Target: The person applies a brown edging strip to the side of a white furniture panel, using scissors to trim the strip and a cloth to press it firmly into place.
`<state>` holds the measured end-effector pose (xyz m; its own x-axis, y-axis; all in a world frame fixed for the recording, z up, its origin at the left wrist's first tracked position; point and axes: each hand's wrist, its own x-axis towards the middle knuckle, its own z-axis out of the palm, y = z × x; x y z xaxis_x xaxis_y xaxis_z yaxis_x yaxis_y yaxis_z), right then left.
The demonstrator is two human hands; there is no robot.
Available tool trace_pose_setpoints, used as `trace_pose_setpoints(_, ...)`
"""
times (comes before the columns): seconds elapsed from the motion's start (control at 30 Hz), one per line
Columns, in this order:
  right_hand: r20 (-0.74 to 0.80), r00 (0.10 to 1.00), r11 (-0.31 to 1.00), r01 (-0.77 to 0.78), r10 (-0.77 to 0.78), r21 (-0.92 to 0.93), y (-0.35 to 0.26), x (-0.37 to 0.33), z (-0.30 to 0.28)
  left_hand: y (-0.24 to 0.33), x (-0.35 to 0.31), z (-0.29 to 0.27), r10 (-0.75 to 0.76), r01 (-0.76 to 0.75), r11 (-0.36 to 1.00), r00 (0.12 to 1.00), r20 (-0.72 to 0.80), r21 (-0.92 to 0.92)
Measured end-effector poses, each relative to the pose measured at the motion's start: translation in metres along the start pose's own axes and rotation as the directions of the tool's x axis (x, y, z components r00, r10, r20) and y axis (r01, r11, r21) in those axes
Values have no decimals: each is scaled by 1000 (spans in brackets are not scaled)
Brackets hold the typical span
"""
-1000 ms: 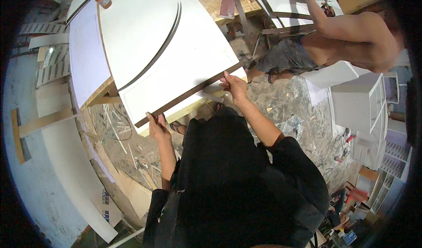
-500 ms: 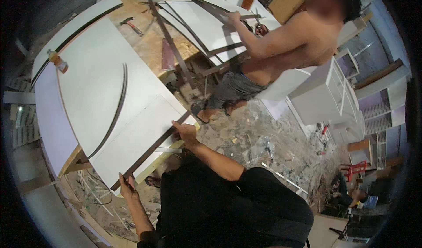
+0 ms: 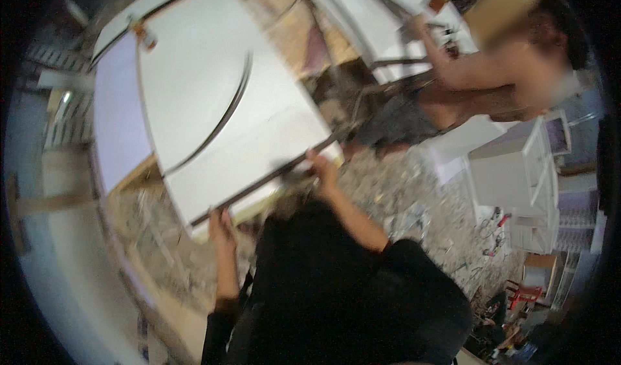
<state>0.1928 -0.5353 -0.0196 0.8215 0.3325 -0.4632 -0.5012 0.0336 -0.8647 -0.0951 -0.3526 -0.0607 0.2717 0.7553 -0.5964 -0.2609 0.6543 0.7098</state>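
A long dark brown strip [image 3: 265,181] lies along the near edge of a large white panel [image 3: 194,61]. My left hand [image 3: 222,229] grips the strip near its left end. Farther along, toward the right end, my right hand [image 3: 322,170] has its fingers bent around it. Motion blur hides the exact fingertip contact. On the panel, beyond both hands, rests a thin curved dark strip [image 3: 226,116].
Across the way, another person [image 3: 479,74] works at a second white panel [image 3: 352,9] with dark strips on it. A small amber bottle [image 3: 147,40] stands at the far left. White cabinets [image 3: 501,171] and a debris-strewn floor [image 3: 414,190] lie to the right.
The whole view has swung, so the panel and both hands appear farther right and higher. Both hands still hold the dark strip by the near edge.
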Motion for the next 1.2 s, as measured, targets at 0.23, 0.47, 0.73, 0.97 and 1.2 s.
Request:
trace_pose_setpoints(0.23, -82, 997, 986, -2, 15, 164, 22, 20, -3, -6, -16, 46, 205, -215, 976, 965, -166, -45)
trace_pose_setpoints(0.47, -83, 996, 975, 59, -42, 216, 28, 25, -6, -15, -18, 56, 283, -297, 954, 939, -194, -45)
trace_pose_setpoints(0.73, 30, 999, 986, 25, -30, 165, 21, 10, -9, -19, -19, 45, 253, -266, 963, 943, -217, -35)
trace_pose_setpoints(0.97, 112, 994, 1000, -4, 3, 11, 19, 5, 10, -37, -16, 69, 77, -97, 979, 990, -120, -177)
trace_pose_setpoints(1.2, 128, 992, 996, 10, -21, 88, 33, 10, 4, -40, -16, 71, 139, -142, 990, 980, -140, -11)
